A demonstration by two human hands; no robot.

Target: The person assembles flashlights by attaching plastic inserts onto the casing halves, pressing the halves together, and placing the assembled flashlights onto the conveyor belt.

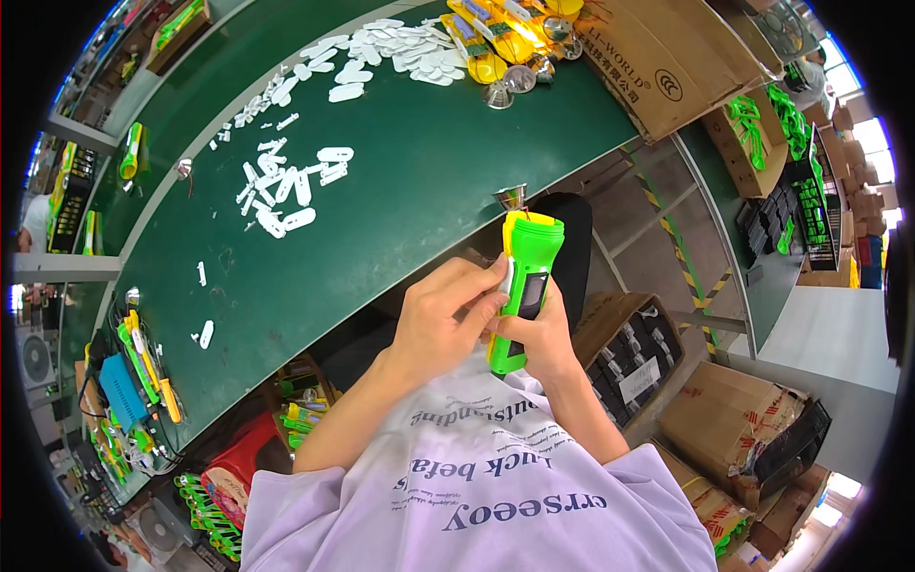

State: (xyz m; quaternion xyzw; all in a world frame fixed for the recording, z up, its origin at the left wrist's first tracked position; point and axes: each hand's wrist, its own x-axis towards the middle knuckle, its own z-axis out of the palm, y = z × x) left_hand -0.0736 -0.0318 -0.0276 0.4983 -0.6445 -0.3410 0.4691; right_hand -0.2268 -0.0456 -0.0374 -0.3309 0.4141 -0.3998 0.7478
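A green and yellow flashlight body (539, 250) is held nearly upright in front of my chest, just off the table's near edge. My right hand (541, 336) wraps round its lower part, thumb across the front below a dark panel. From the side, my left hand (446, 310) pinches a white plastic piece (508, 275) against the yellow edge; fingers cover most of that piece. At the flashlight's top end, a silver reflector cup (512, 196) sticks out, with thin wires under it.
The green table (400, 172) carries a scattered group of white plastic parts (276, 186) and a larger heap of white covers (410, 50). Yellow housings with reflectors (496, 43) lie at the back, beside a cardboard box (658, 67). Open cartons (629, 357) stand on the floor to my right.
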